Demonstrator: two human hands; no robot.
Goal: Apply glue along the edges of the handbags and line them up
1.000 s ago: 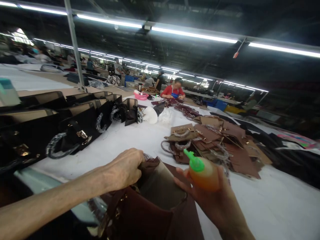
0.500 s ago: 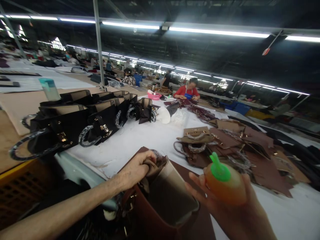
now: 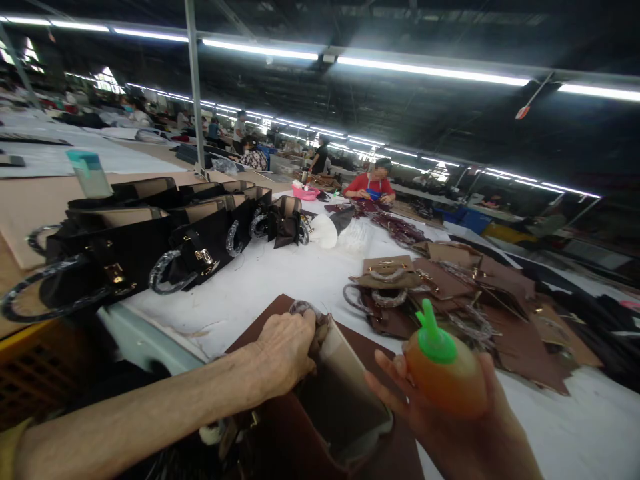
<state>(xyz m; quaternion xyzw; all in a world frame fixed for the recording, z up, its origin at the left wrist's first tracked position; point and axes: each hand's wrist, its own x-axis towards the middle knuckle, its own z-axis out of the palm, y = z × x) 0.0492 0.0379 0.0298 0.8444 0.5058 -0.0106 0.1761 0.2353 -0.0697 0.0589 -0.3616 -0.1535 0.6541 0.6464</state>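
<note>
Pinching the bag (image 3: 287, 433) rim in my left hand (image 3: 285, 353), bottle (image 3: 447, 383) gripped in right hand (image 3: 467, 430); bag's shaped already, still gaping between them

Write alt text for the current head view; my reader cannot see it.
A person's left hand grips fabric at the mouth of an open brown bag, while the right hand holds a green-topped bottle with orange-brown contents. Black bags stand at left; more brown bags lie piled on a white table surface at right.
</note>
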